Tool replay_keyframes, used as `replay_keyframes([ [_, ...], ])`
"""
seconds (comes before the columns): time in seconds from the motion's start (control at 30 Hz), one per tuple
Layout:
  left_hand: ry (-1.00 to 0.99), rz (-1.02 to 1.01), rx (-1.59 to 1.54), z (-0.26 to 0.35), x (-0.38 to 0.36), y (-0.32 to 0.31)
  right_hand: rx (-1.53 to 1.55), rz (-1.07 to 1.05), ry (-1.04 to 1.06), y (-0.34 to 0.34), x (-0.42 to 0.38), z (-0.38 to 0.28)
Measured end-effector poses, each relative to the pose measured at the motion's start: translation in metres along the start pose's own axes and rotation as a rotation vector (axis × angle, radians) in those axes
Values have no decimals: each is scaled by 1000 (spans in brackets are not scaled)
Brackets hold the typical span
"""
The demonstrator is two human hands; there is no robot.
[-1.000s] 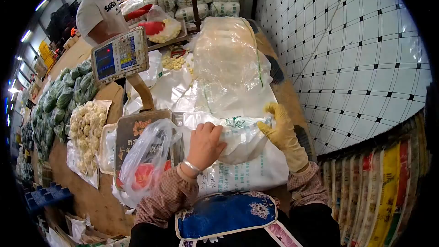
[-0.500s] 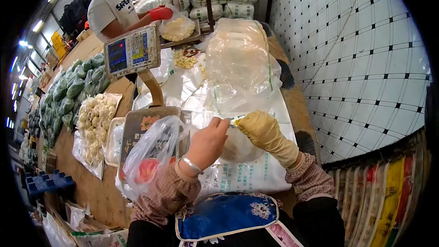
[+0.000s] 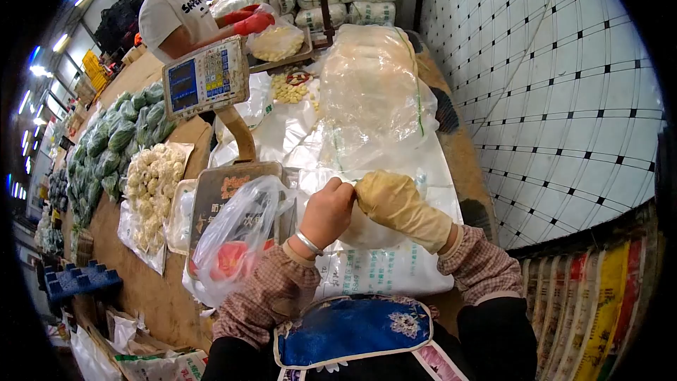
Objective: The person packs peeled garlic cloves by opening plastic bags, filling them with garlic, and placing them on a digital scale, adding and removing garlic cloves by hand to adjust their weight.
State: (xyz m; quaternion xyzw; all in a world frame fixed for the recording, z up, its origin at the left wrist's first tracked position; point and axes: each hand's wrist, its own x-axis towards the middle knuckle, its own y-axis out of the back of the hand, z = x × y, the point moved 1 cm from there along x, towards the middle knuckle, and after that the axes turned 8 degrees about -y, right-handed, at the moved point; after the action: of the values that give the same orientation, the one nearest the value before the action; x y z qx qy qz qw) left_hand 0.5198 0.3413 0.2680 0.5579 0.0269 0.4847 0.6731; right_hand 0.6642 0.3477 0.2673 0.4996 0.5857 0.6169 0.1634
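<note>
My bare left hand (image 3: 328, 213), with a bracelet at the wrist, is closed in front of me. Touching it on the right, my right hand (image 3: 398, 204) wears a yellowish glove and has its fingers closed. Both hands meet above a clear plastic bag (image 3: 370, 234), whose gathered top is hidden by the fingers. Under the bag lies a white printed sack (image 3: 416, 268). Left of my left hand, a clear plastic bag with something red inside (image 3: 229, 261) rests on the scale platform (image 3: 211, 201).
The scale display (image 3: 206, 79) stands at left on a post. Large clear bags (image 3: 370, 92) lie ahead. Garlic bulbs (image 3: 149, 194) and bagged greens (image 3: 116, 134) are at left. A person in red gloves (image 3: 176, 21) handles another bag (image 3: 277, 44) across the table. A tiled wall (image 3: 550, 99) rises at right.
My hands have come together, and the fingers of my left hand have closed more tightly. The other person's second red glove now shows by the far bag.
</note>
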Motion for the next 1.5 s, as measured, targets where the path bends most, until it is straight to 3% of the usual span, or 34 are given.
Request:
replay_keyframes([
  [0.1, -30, 32, 46, 0, -1, -4, 150, -81, -175, 1, 0, -2],
  [0.17, -62, 72, 75, 1, -1, -7, 493, -92, -365, -7, -4, 5],
  [0.2, -61, 68, 71, 2, -2, -9, 494, -95, -370, -14, -7, 9],
  [0.27, -81, 84, 90, 3, -1, -11, 971, -199, -536, -33, -13, 19],
  [0.4, -75, 76, 87, 3, -3, -13, 1304, -210, -625, -45, -19, 20],
  [0.47, -24, 139, -8, 3, -3, -11, 965, -201, -539, -23, -15, 19],
  [0.5, -25, 137, -7, 2, -2, -9, 967, -199, -540, -8, -14, 22],
  [0.57, 51, 142, -120, 0, -2, -6, 690, -335, -365, 17, -12, 35],
  [0.6, 54, 142, -122, 0, -2, -5, 502, -294, -266, 23, -13, 41],
  [0.7, 103, 111, -165, 8, 4, -1, 340, -302, -214, 39, -13, 43],
  [0.77, 148, 78, -228, 26, 13, 2, 394, -264, -183, 38, -13, 41],
  [0.9, 70, -100, -48, 21, 21, -11, 437, -248, -158, 40, -11, 39],
  [1.0, 90, -56, -55, 17, 19, -12, 506, -256, -320, 40, -12, 41],
  [1.13, 143, -38, -135, 11, 14, -11, 517, -225, -304, 38, -13, 42],
  [1.33, 148, -62, -187, 6, 15, -3, 358, -141, -178, 41, -6, 32],
  [1.5, 65, -54, -167, 7, 13, -6, 67, -346, -166, 30, 4, 19],
])
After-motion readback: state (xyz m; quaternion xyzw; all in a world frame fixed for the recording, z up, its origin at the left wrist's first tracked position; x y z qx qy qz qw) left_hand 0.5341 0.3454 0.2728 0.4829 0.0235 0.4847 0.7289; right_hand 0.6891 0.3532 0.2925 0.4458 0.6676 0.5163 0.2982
